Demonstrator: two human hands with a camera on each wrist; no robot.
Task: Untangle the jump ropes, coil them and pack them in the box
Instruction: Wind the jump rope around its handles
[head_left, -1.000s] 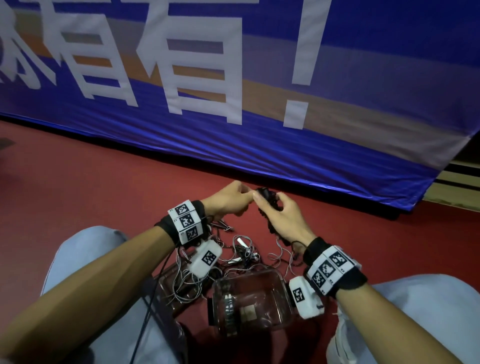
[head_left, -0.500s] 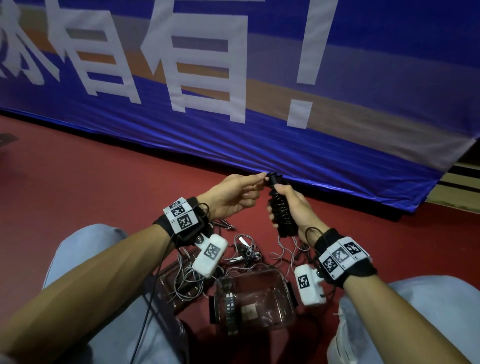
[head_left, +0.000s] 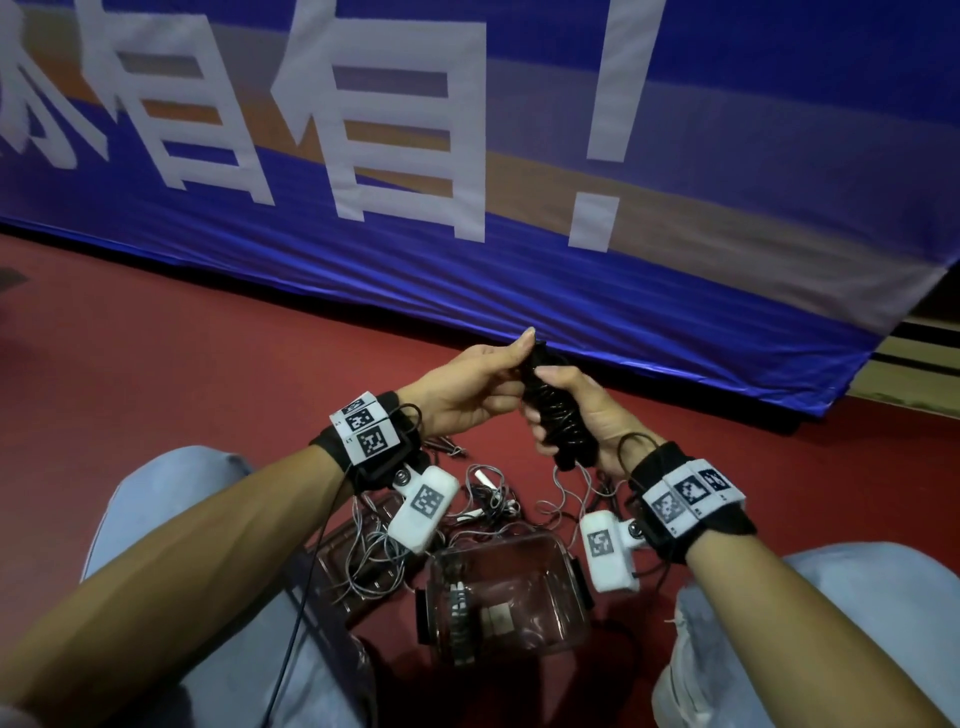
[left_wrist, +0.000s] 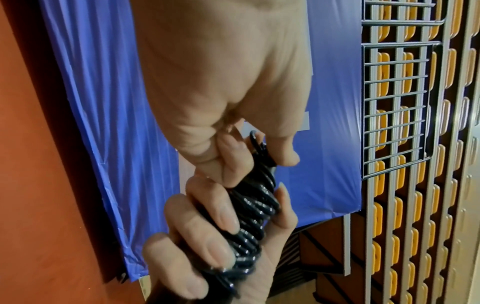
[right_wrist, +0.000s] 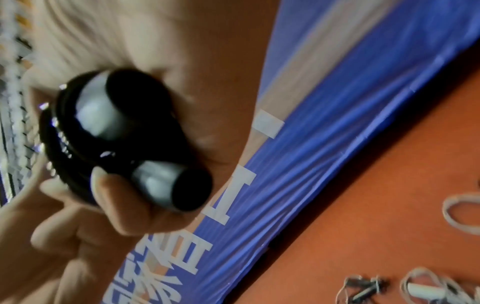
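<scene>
A black jump rope (head_left: 557, 415), its cord wound tightly round its two handles, stands upright between my hands above the floor. My right hand (head_left: 543, 410) grips the wound bundle (left_wrist: 255, 216) round its middle. My left hand (head_left: 527, 345) pinches the cord end (left_wrist: 258, 147) at the top of the bundle. The two black handle ends (right_wrist: 179, 185) poke out below my right fingers. A clear plastic box (head_left: 545, 597) lies on the red floor between my knees, with something striped inside. A tangle of thin grey ropes (head_left: 395, 551) lies left of and behind the box.
A blue banner (head_left: 519, 270) hangs along the floor just beyond my hands. My knees in light jeans (head_left: 156, 519) flank the box. Loose rubber bands (right_wrist: 465, 214) and small handles (right_wrist: 369, 288) lie on the red floor. A metal grille (left_wrist: 397, 102) stands past the banner.
My right hand has turned the black bundle from tucked in the palm to upright. The left hand has moved up to its top end and closed its fingertips on the cord there.
</scene>
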